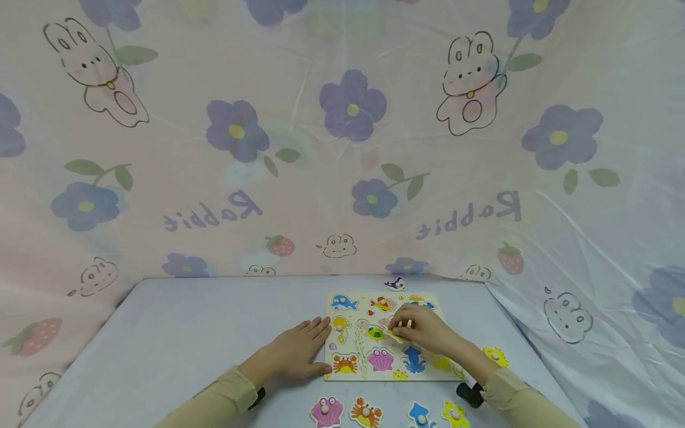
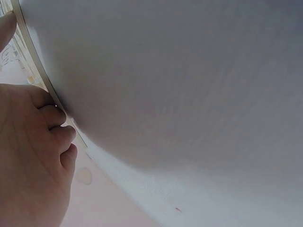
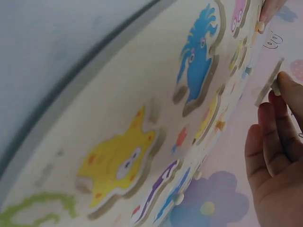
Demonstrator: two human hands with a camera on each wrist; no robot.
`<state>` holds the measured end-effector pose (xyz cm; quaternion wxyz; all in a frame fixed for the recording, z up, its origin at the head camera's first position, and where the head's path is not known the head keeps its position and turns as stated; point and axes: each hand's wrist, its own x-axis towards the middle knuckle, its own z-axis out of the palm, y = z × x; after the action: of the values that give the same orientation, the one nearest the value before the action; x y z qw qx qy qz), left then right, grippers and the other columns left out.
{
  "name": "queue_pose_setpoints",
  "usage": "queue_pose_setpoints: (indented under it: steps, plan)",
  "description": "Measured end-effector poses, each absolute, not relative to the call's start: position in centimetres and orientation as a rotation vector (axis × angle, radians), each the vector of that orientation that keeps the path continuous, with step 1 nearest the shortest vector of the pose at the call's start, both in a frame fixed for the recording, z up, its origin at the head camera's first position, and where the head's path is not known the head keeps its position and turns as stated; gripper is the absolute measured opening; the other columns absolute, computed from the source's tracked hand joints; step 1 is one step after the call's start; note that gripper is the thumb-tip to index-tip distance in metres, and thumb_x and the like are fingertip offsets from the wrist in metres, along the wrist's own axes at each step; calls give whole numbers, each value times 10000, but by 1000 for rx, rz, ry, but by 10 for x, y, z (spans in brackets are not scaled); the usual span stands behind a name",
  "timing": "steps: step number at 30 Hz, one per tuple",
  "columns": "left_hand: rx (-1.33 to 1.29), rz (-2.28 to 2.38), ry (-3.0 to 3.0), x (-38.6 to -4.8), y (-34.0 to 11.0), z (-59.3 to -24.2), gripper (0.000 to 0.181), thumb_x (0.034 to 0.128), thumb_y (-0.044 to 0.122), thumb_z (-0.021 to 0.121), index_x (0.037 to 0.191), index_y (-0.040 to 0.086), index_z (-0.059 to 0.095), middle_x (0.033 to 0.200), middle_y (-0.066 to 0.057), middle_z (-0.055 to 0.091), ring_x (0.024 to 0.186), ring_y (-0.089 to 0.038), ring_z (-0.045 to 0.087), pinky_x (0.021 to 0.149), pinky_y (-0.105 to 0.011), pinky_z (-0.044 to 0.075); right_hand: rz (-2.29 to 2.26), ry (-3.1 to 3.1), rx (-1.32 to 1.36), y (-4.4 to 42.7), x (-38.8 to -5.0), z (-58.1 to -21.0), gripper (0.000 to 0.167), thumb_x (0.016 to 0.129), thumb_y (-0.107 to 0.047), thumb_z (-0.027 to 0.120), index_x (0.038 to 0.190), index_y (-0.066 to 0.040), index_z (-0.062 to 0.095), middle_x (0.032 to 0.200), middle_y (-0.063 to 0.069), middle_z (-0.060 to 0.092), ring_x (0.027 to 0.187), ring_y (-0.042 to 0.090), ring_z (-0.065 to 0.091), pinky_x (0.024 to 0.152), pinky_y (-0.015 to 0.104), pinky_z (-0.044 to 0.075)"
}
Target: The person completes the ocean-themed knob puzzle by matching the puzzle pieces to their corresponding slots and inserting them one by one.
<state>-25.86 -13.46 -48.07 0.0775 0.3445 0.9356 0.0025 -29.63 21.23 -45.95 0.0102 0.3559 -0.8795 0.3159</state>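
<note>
A wooden peg puzzle board [image 1: 369, 375] with sea animal pictures lies on the table. My left hand [image 1: 299, 351] rests beside its left side, fingers extended and touching the edge. Over the board's middle, my right hand [image 1: 425, 327] pinches a thin puzzle piece [image 3: 269, 84] by its knob; it shows edge-on in the right wrist view, so its picture is hidden. The green turtle picture [image 1: 375, 333] lies just left of these fingers. Knobbed whale [image 1: 345, 303], fish [image 1: 383, 304] and seahorse [image 1: 340, 328] pieces sit on the board. Squid [image 3: 201, 61] and starfish [image 3: 118, 158] recesses show bare pictures.
Loose pieces lie in front of the board: a pink shell [image 1: 326, 412], a crab [image 1: 366, 412], a blue squid [image 1: 421, 415] and a yellow starfish [image 1: 455, 414]. A yellow spiky piece [image 1: 496, 356] lies right, a dark purple piece [image 1: 395, 284] behind. A printed curtain [image 1: 299, 196] hangs behind the table.
</note>
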Motion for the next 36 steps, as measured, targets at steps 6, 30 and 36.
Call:
queue_pose_setpoints:
  steps: [6, 30, 36]
  plan:
    - [1026, -16, 2806, -261, -134, -481, 925, 1000, 722, 426, 1624, 46, 330, 1711, -115, 250, 1574, -289, 250, 1273, -422, 251, 944, -2749, 1154, 199, -307, -464, 93, 954, -101, 762, 980, -189, 780, 953, -73, 685, 722, 19, 503, 624, 209, 478]
    - [1013, -18, 2808, -262, -132, -485, 930, 995, 732, 425, 1633, 63, 318, 1716, -95, 237, 1577, -277, 243, 1274, -411, 250, 822, -2964, 1144, 163, -330, -475, 81, 955, -110, 765, 946, -187, 790, 886, -132, 622, 784, 44, 556, 709, 222, 522]
    - [993, -15, 2801, -262, -133, -486, 934, 990, 736, 434, 1633, 68, 321, 1716, -91, 240, 1579, -270, 239, 1275, -411, 248, 790, -2986, 1114, 158, -332, -478, 86, 950, -110, 771, 937, -194, 787, 866, -132, 614, 782, 55, 552, 705, 230, 508]
